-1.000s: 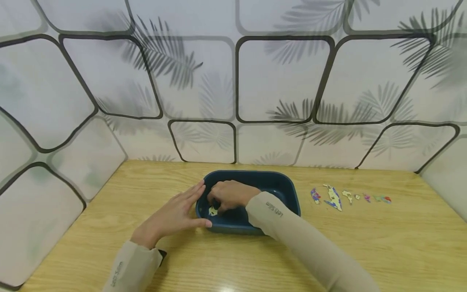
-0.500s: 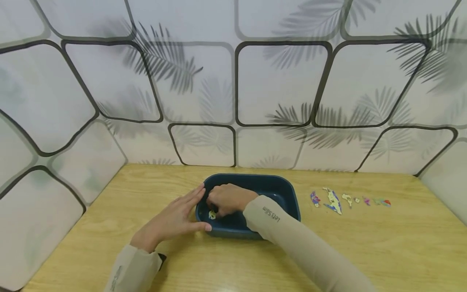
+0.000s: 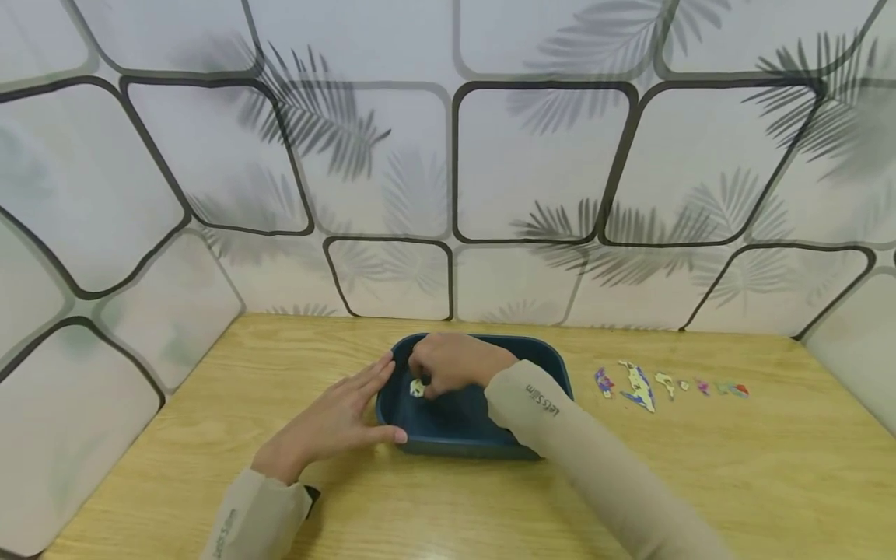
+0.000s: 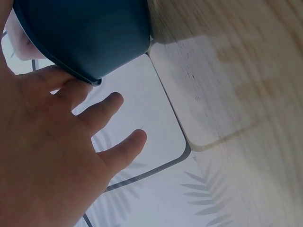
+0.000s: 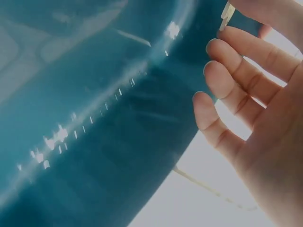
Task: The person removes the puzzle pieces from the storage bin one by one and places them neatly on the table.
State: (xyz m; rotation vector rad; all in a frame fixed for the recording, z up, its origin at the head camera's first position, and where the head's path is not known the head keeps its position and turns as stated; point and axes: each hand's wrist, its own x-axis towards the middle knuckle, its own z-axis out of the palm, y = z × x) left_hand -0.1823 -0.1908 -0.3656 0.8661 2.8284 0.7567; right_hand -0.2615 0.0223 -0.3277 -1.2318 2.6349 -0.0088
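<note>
A dark blue rectangular basin with rounded corners point(image 3: 458, 445) sits on the wooden table in the head view. Over its inside, near the left end, my right hand point(image 3: 458, 362) pinches a small flat pale-yellow piece with dark marks point(image 3: 417, 388) between thumb and index finger. In the right wrist view the piece point(image 5: 227, 15) appears edge-on at the fingertips, the other fingers loosely bent. My left hand point(image 3: 336, 420) rests on the basin's left end, fingers fairly straight and the thumb at the near rim. The left wrist view shows its fingers point(image 4: 108, 106) spread by the rim.
On the table right of the basin lies a row of several flat irregular pieces, among them a blue-and-red piece point(image 3: 604, 383), a long pale-and-blue piece point(image 3: 639, 386) and a pink piece point(image 3: 702, 386). A patterned wall panel point(image 3: 518, 280) stands behind the table.
My right hand has lifted up and slightly right from the basin's bottom-left corner, bringing the pale-yellow piece with it. The left hand stays at the rim.
</note>
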